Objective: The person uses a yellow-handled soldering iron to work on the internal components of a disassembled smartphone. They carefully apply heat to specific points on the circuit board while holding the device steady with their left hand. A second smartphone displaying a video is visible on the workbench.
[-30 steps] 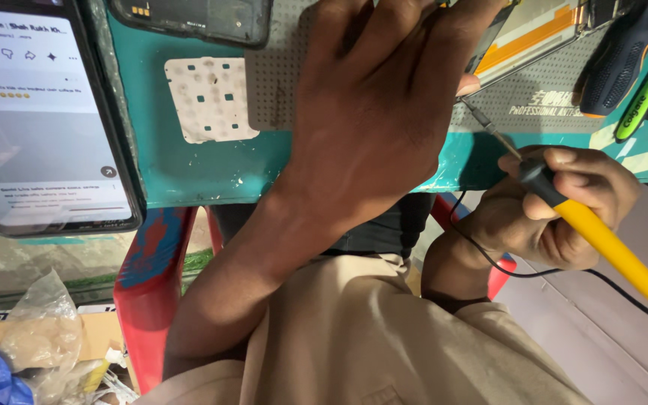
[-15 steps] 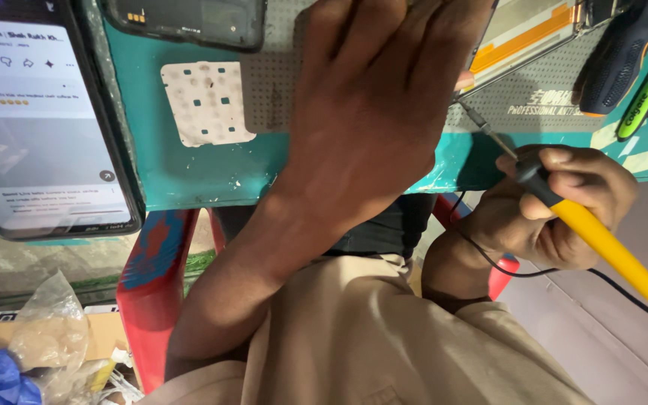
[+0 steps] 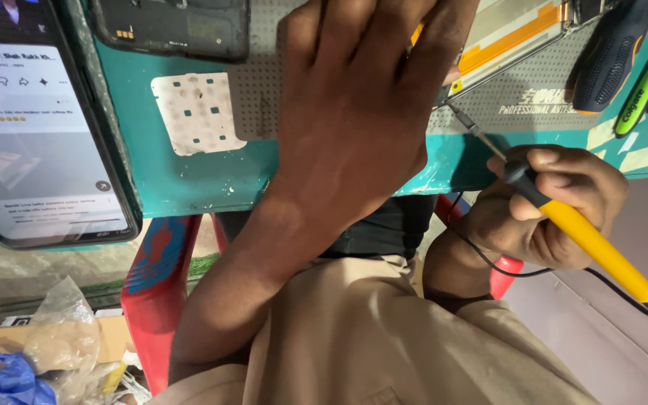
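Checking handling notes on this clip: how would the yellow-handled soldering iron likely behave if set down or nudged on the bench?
The soldering iron, gripped in the right hand, looks stiff and probably light. Its round handle might roll on the teal bench. The trailing black cord could tug it sideways, and the thin metal tip seems easy to bend.

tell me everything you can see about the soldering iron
The soldering iron has a yellow handle, a black grip collar and a thin metal tip. It lies slanted, the tip pointing up-left toward the grey mat on the teal bench. The right hand grips it near the collar like a pen. A black cord leaves its rear end at lower right.
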